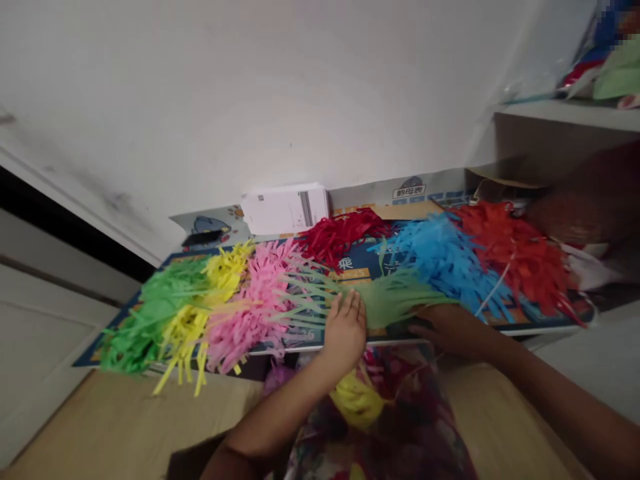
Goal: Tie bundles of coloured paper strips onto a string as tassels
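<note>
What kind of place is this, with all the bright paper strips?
It looks like a study or craft corner, maybe at home. A printed desk mat lies under fringed coloured paper, and a white wall shelf stands nearby.

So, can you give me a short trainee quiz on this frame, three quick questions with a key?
1. What colour are the paper strips that the fingers of the left hand touch?
2. True or false: in the head view, the blue strips lie to the right of the pink strips.
3. What sits at the far edge of the printed board? A: a white paper pack; B: a glue bottle; C: a mug.

Key: 1. Pale green, the pale green strips. 2. True. 3. A.
</note>
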### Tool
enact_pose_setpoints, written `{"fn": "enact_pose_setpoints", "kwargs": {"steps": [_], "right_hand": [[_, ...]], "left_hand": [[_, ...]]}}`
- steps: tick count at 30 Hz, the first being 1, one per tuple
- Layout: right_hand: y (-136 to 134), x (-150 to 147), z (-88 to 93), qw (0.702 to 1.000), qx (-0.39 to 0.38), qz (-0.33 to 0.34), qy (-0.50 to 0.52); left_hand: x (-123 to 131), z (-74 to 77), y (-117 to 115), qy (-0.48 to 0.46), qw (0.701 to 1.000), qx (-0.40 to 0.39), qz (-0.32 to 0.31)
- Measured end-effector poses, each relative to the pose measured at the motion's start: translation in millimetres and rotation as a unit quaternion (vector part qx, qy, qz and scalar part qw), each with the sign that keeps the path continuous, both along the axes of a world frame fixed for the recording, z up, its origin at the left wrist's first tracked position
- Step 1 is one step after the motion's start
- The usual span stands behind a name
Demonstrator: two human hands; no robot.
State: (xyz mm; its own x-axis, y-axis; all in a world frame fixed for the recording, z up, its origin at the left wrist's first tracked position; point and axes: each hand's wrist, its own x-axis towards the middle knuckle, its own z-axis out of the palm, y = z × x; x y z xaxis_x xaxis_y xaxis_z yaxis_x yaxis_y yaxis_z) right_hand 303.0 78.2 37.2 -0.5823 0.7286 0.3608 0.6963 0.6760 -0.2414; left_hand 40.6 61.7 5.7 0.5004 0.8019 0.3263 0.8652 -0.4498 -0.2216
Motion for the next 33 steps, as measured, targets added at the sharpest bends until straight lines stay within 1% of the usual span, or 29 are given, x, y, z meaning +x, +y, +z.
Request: {"fn": "enact_pose_setpoints", "kwargs": {"steps": [1,2,3,4,5,7,8,10,12,14,16,18,20,23,26,29,33], "right_hand": [[-11,17,-2.7,1.0,0.002,0.002,-0.019],[-21,28,-3.9,0.999,0.015,0.0,-0.029],[-31,31,-4.6,0.999,0.028,-0.01,-0.037],[-39,27,-5.6,0.998,0.044,-0.008,-0.039],[-45,16,-7.5,0.998,0.06,-0.008,-0.031],[-46,-17,-15.0,0.997,0.071,0.023,-0.013],[-41,-34,-20.2,0.997,0.067,0.041,-0.014],[-22,-60,-31.2,0.998,0.029,0.061,-0.018],[2,-67,-40.5,0.997,-0.028,0.065,-0.009],[22,-60,-44.9,0.994,-0.09,0.052,0.016],[36,-50,-42.7,0.988,-0.145,0.026,0.046],[47,-46,-35.7,0.981,-0.185,-0.006,0.052],[58,-48,-28.2,0.977,-0.207,-0.039,0.019],[72,-55,-22.3,0.97,-0.229,-0.071,-0.05],[82,-57,-22.4,0.963,-0.254,-0.06,-0.062],[85,-56,-23.2,0.961,-0.267,-0.049,-0.052],[84,-54,-24.1,0.965,-0.255,-0.06,-0.037]], "left_hand": [[7,-7.0,1,-0.001,1.0,-0.028,-0.003],[13,-11.8,1,0.0,0.999,-0.052,-0.004],[18,-14.4,1,0.001,0.997,-0.072,-0.001],[21,-14.9,1,0.004,0.996,-0.088,0.006],[23,-13.7,0,0.006,0.995,-0.101,0.014],[25,-7.6,-1,0.008,0.992,-0.121,0.026],[24,-3.3,-1,0.008,0.991,-0.131,0.028],[17,6.3,0,0.001,0.988,-0.153,0.015],[1,15.9,4,-0.032,0.982,-0.186,-0.008],[-19,24.7,10,-0.089,0.97,-0.226,-0.023],[-39,32.5,20,-0.137,0.956,-0.259,-0.011],[-54,40.0,31,-0.149,0.947,-0.283,0.016],[-63,47.6,43,-0.129,0.944,-0.302,0.041],[-64,56.4,56,-0.094,0.939,-0.326,0.058],[-54,55.2,63,-0.112,0.936,-0.324,0.076],[-41,44.6,66,-0.146,0.94,-0.292,0.095],[-33,31.6,67,-0.152,0.947,-0.267,0.089]]}}
